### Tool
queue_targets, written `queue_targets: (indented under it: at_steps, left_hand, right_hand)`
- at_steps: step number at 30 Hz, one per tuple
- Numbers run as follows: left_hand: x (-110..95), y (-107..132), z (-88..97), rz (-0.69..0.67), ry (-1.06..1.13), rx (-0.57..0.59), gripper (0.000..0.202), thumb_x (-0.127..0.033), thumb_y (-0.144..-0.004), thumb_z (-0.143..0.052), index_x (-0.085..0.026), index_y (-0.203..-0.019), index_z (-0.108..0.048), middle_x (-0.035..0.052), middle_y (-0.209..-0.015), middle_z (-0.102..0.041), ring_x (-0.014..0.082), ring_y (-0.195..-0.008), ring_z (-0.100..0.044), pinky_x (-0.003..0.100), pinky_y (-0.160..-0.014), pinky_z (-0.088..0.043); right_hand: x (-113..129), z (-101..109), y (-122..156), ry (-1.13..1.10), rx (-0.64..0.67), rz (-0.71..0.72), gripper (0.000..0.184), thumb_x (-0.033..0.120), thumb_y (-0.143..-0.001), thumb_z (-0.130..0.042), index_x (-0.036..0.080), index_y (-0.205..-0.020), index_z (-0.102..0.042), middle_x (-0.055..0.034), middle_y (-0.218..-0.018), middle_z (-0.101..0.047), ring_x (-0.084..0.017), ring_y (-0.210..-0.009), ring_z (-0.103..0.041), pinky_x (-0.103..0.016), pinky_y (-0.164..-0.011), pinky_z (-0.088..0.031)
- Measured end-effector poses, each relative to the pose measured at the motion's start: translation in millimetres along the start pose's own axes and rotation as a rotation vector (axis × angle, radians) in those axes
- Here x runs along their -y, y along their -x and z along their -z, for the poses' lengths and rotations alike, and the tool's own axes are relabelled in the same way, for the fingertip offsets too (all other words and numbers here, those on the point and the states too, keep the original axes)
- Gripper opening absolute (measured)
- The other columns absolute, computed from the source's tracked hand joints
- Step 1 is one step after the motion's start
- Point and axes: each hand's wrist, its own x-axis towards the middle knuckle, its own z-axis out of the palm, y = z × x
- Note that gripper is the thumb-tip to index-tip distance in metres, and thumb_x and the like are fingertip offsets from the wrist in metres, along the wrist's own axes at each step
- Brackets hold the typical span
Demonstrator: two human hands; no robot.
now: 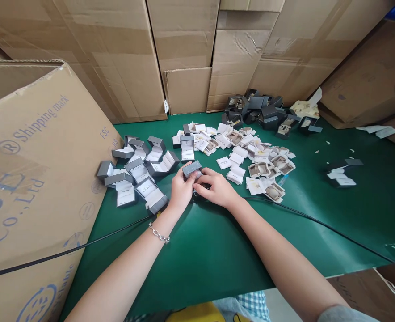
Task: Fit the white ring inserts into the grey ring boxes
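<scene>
A small grey hinged jewellery box is held over the green table, its lid raised. My left hand is closed around its left side. My right hand presses against the box from the right with bent fingers, and those fingers partly cover its inside. Left of my hands lie several open grey boxes with white linings. One more open box stands just beyond my hands. A loose pile of white inserts and paper pieces spreads to the right.
Several dark boxes are heaped at the back right. One open box lies apart on the right. A large carton rises on the left, with cardboard walls behind. A black cord crosses the green table.
</scene>
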Motion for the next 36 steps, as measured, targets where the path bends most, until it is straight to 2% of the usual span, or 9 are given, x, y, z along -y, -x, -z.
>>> queue_targets:
  at_steps: [6, 10, 15, 18, 21, 24, 30, 33, 36]
  left_hand:
    - [-4.6, -2.0, -0.1, 0.004, -0.016, 0.005, 0.045, -0.038, -0.071, -0.064, -0.016, -0.109, -0.058, 0.0072, -0.102, -0.067, 0.0176, -0.091, -0.062, 0.03, -0.086, -0.047]
    - [-7.4, -2.6, 0.4, 0.024, -0.106, -0.022, 0.031, -0.038, -0.075, -0.057, -0.016, -0.096, -0.061, 0.0048, -0.091, -0.067, 0.0177, -0.086, -0.061, 0.03, -0.082, -0.046]
    - [-5.3, -2.8, 0.5, 0.081, -0.05, -0.047, 0.034, -0.036, -0.076, -0.051, -0.019, -0.106, -0.059, 0.0054, -0.112, -0.063, 0.0209, -0.105, -0.057, 0.033, -0.093, -0.043]
    - [-2.7, -4.0, 0.4, 0.085, -0.017, -0.028, 0.043, -0.032, -0.076, -0.051, -0.022, -0.117, -0.054, 0.0049, -0.122, -0.058, 0.0207, -0.111, -0.054, 0.033, -0.096, -0.042]
    - [-0.8, -5.1, 0.7, 0.032, -0.091, -0.036, 0.04, -0.03, -0.078, -0.05, -0.024, -0.117, -0.052, 0.0036, -0.118, -0.06, 0.0194, -0.11, -0.054, 0.033, -0.096, -0.042]
    - [-0.7, -5.1, 1.1, -0.017, -0.153, -0.021, 0.033, -0.033, -0.08, -0.049, -0.021, -0.111, -0.052, 0.0046, -0.109, -0.063, 0.0191, -0.103, -0.057, 0.034, -0.093, -0.042]
    - [-1.5, -4.0, 0.4, 0.017, -0.047, -0.011, 0.034, -0.029, -0.076, -0.053, -0.02, -0.109, -0.051, 0.0049, -0.107, -0.063, 0.0182, -0.096, -0.059, 0.03, -0.085, -0.046]
    - [-1.7, -3.9, -0.2, 0.035, -0.027, -0.006, 0.042, -0.019, -0.07, -0.055, -0.021, -0.111, -0.05, 0.0041, -0.107, -0.063, 0.0178, -0.095, -0.06, 0.029, -0.084, -0.047]
    - [-2.6, -3.8, -0.4, 0.052, -0.049, -0.013, 0.046, -0.015, -0.066, -0.053, -0.021, -0.112, -0.05, 0.0033, -0.105, -0.063, 0.0179, -0.095, -0.06, 0.03, -0.085, -0.046]
  right_hand:
    - [1.3, 3.0, -0.4, 0.026, 0.031, -0.009, 0.022, 0.031, -0.082, -0.052, 0.018, -0.07, -0.065, -0.0002, -0.074, -0.044, -0.01, -0.065, -0.046, -0.024, -0.06, -0.035]
    - [-0.1, 1.0, -1.9, -0.303, 0.036, -0.123, 0.03, 0.034, -0.085, -0.045, 0.017, -0.07, -0.066, -0.002, -0.081, -0.055, -0.012, -0.073, -0.053, -0.026, -0.07, -0.04]
    - [-3.5, -2.1, -8.1, -0.719, -0.151, -0.367, 0.028, 0.035, -0.079, -0.047, 0.016, -0.068, -0.063, -0.0038, -0.09, -0.063, -0.017, -0.09, -0.057, -0.027, -0.079, -0.043]
    - [-4.6, -3.1, -9.8, -0.738, -0.208, -0.375, 0.02, 0.037, -0.075, -0.051, 0.018, -0.072, -0.057, -0.0018, -0.082, -0.061, -0.013, -0.075, -0.055, -0.025, -0.069, -0.045]
    - [-4.6, -5.9, -8.8, -0.661, -0.215, -0.322, 0.019, 0.036, -0.074, -0.053, 0.019, -0.083, -0.053, 0.0006, -0.079, -0.057, -0.011, -0.065, -0.05, -0.024, -0.061, -0.043]
    - [-4.4, -8.1, -6.8, -0.545, -0.23, -0.285, 0.019, 0.033, -0.075, -0.051, 0.02, -0.089, -0.052, -0.0007, -0.087, -0.059, -0.011, -0.069, -0.053, -0.024, -0.063, -0.044]
    - [-14.7, 7.7, -5.5, -0.139, -0.359, -0.224, 0.021, 0.027, -0.08, -0.044, 0.019, -0.095, -0.056, -0.0049, -0.093, -0.063, -0.015, -0.073, -0.057, -0.028, -0.066, -0.046]
    - [-24.6, 21.2, -5.2, 0.116, -0.421, -0.217, 0.025, 0.026, -0.082, -0.041, 0.018, -0.097, -0.059, -0.0071, -0.096, -0.064, -0.019, -0.082, -0.058, -0.031, -0.073, -0.045]
    - [-31.8, 26.5, -4.2, 0.351, -0.393, -0.277, 0.031, 0.022, -0.083, -0.039, 0.016, -0.107, -0.059, -0.0106, -0.107, -0.063, -0.025, -0.098, -0.056, -0.041, -0.087, -0.04]
